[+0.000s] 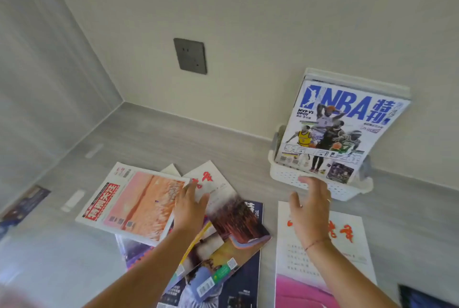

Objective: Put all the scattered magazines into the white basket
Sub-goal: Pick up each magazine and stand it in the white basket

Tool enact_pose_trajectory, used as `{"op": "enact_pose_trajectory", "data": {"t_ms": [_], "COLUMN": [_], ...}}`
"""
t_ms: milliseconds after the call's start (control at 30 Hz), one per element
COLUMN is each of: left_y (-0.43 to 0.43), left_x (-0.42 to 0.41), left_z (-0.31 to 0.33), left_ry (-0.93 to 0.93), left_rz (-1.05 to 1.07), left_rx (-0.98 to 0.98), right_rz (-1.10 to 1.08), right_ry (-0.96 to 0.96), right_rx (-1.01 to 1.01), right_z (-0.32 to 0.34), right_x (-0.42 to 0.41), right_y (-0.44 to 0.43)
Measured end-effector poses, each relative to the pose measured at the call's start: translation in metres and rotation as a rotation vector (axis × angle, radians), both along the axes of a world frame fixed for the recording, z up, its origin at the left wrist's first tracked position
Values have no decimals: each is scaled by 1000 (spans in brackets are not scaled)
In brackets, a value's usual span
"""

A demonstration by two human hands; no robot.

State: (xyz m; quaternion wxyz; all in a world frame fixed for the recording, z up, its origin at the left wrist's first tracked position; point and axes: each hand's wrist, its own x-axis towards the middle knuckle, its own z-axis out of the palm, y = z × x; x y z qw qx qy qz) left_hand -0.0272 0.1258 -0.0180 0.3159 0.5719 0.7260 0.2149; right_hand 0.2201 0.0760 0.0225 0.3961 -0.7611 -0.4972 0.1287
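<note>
A white basket [283, 174] stands against the wall at the right, with an NBA magazine [332, 128] upright in it, leaning back on others. My right hand [311, 210] hovers just in front of the basket, fingers spread, holding nothing. My left hand [190, 205] rests flat on a pile of scattered magazines; its fingertips touch the orange-and-pink magazine [139, 204] on top. A magazine with a dark red cover [236, 223] and dark ones lie under it. A white-and-pink magazine [320, 263] lies under my right forearm.
A grey wall socket [190, 56] sits on the wall above the grey surface. Another magazine [23, 204] lies at the far left edge. A dark item [422, 297] shows at the bottom right corner. Two small white objects [73, 199] lie left of the pile.
</note>
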Motion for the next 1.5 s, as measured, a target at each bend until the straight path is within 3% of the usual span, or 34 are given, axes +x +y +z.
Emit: {"op": "enact_pose_trajectory", "data": {"t_ms": [200,300,467,735,935,1102,1302,1502], "left_y": [-71,-85,-88,-44,-23,-18,-14,-6], "left_x": [-95,-128,-156,-178,-191,-190,-170,-142], "left_z": [-14,-12,-12,-2,-9,-13,3,51], "left_ry": [28,-89,-384,-819,-858,-886,-830,-762], "left_rz": [321,502,758,898,922,782,553,167], "left_rx": [-53,-83,-88,-48,-82,-115,10,61], "right_rz": [453,588,778,921,888,851,783,586], "right_ry": [67,103,-97,-378,-457,-469,-216,711], "right_rx": [-270,-331,-377,-562,-546,-492,-481,-355], "right_z": [-26,-28,-29,-43,-57,-68,-67,-23], "right_x": [-109,-150,-198,-225,-228,-225,-211,-182], "right_y": [-1,17,64,118,114,86,73,97]}}
